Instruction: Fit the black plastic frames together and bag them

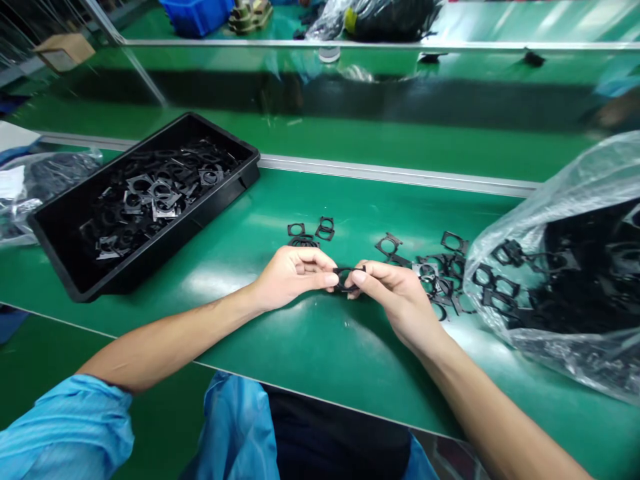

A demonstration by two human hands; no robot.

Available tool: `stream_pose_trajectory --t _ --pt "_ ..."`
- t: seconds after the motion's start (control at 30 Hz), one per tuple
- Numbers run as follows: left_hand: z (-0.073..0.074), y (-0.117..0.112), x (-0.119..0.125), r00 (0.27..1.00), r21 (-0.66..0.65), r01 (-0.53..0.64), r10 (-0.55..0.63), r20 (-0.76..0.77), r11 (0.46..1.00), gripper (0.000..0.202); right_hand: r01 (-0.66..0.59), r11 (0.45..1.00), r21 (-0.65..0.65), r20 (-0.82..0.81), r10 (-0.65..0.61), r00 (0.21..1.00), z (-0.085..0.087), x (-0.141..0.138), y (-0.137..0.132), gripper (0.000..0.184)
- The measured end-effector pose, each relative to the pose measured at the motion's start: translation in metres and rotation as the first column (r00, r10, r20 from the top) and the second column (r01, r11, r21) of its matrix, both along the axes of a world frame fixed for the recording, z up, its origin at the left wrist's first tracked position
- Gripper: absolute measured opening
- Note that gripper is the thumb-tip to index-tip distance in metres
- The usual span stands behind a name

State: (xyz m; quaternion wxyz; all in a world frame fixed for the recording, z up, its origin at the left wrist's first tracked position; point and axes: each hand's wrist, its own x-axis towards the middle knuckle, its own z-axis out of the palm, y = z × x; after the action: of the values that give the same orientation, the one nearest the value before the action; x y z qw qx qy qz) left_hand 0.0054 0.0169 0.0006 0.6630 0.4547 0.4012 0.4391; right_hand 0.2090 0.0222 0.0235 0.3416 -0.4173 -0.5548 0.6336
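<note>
My left hand (295,275) and my right hand (395,293) meet over the green table (310,340), both pinching one small black plastic frame part (345,275) between fingertips. Just behind the left hand lie a few loose black frames (313,233). To the right of my right hand a scatter of the same black parts (435,273) spills from a clear plastic bag (565,267). A black tray (65,267) at the left holds several more such parts.
A metal rail (400,175) runs across behind the work area, with a second green surface beyond it. Another plastic bag (45,177) lies far left. A blue bin (197,15) and a dark bag (390,17) stand at the back.
</note>
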Motion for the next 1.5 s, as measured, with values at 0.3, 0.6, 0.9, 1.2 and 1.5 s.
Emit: stream_pose_trajectory --t 0.3,0.6,0.9,1.2,1.5 --pt "0.0008 -0.0068 0.0049 0.968 0.320 -0.126 0.187 -0.170 0.939 0.030 0.013 0.998 0.062 0.060 -0.017 0.998 0.0001 0.0005 -0.0002 0.042" --pt "0.0005 -0.0058 0.0079 0.971 0.230 -0.121 0.163 -0.173 0.966 0.038 0.026 0.995 0.097 0.129 -0.039 0.991 0.0007 -0.0003 0.0004 0.045" --pt "0.0020 -0.0064 0.0070 0.980 0.201 -0.090 0.123 -0.159 0.975 0.037 0.012 0.991 0.134 0.128 -0.029 0.991 0.0003 0.0004 -0.0006 0.041" --pt "-0.0020 -0.0045 0.0037 0.999 0.032 0.002 -0.001 -0.034 0.999 0.036 0.020 0.995 0.096 0.114 -0.031 0.993 -0.0007 -0.0010 -0.0001 0.044" --pt "-0.0010 0.0001 0.0002 0.993 -0.043 0.114 -0.112 0.047 0.993 0.036 0.018 1.000 0.012 0.056 -0.019 0.998 0.0021 -0.0023 -0.0021 0.043"
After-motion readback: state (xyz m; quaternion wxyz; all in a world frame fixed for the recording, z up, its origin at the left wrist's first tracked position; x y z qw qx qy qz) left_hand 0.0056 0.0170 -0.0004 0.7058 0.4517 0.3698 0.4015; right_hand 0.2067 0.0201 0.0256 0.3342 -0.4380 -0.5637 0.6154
